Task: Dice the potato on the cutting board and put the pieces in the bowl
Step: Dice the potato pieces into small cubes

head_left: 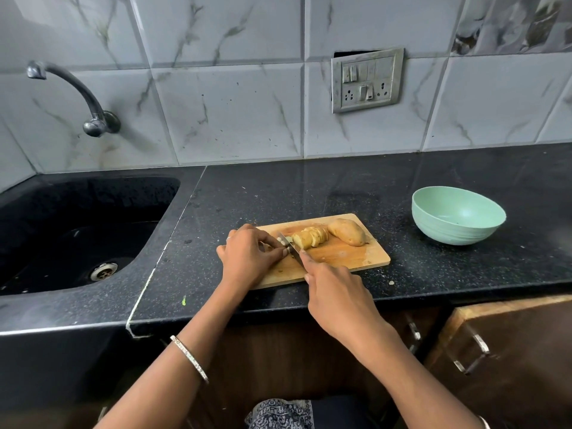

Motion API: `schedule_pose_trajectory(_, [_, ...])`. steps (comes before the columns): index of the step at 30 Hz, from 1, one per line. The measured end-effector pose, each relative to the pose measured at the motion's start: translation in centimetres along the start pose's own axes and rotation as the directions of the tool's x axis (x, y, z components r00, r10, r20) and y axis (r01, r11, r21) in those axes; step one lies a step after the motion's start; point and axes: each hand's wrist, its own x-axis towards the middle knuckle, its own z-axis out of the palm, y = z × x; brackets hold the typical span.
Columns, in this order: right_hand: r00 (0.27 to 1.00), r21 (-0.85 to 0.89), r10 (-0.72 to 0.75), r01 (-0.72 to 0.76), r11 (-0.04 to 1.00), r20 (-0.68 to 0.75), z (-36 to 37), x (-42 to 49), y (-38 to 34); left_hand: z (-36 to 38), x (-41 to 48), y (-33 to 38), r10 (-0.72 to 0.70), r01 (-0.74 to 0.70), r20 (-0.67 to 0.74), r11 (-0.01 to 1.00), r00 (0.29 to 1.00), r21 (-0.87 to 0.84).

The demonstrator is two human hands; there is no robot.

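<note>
A wooden cutting board (349, 253) lies on the black counter. On it sit a row of potato slices (311, 237) and, behind to the right, an uncut potato half (348, 232). My left hand (247, 253) pinches small potato pieces (286, 243) at the left end of the slices. My right hand (335, 294) grips a knife (291, 244), index finger along its spine, blade down on the pieces beside my left fingertips. A mint green bowl (458, 215) stands to the right of the board.
A black sink (77, 230) with a metal tap (77, 94) lies to the left. A switch socket plate (366, 80) is on the tiled wall. Cabinet doors with metal handles (473, 356) hang below the counter edge. A small scrap (391, 283) lies near the front edge.
</note>
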Motion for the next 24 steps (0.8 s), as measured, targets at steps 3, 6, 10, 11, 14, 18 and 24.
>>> schedule_pose_trajectory(3, [1.0,0.016,-0.004,0.004,1.0,0.01,0.0,0.3,0.2,-0.4,0.5,0.2,-0.04,0.04,0.006,0.999,0.999,0.011])
schedule_pose_trajectory(6, [1.0,0.037,-0.003,0.002,0.999,0.026,-0.1,0.7,0.5,-0.6,1.1,0.2,-0.066,0.061,0.067,0.996,0.996,0.069])
schedule_pose_trajectory(10, [0.999,0.05,-0.018,0.016,0.999,0.03,-0.1,1.0,0.4,-0.3,1.5,0.0,-0.072,0.067,0.06,0.995,0.996,0.077])
schedule_pose_trajectory(11, [0.999,0.041,-0.018,0.016,0.999,0.031,-0.1,1.1,0.3,-0.3,1.5,-0.1,-0.066,0.062,0.054,0.995,0.996,0.081])
schedule_pose_trajectory(14, [0.999,-0.009,-0.027,0.028,1.0,0.035,0.0,1.0,-0.2,0.0,1.5,-0.3,-0.029,0.026,0.025,0.995,0.999,0.099])
schedule_pose_trajectory(18, [0.997,-0.037,-0.053,0.055,0.998,0.062,0.0,0.4,-0.3,0.1,1.1,-0.2,-0.005,0.01,-0.038,0.991,0.999,0.137])
schedule_pose_trajectory(24, [0.998,0.083,-0.038,0.034,0.996,0.05,-0.7,-0.5,1.0,-0.2,1.0,-1.0,0.014,-0.012,-0.014,0.994,1.0,0.109])
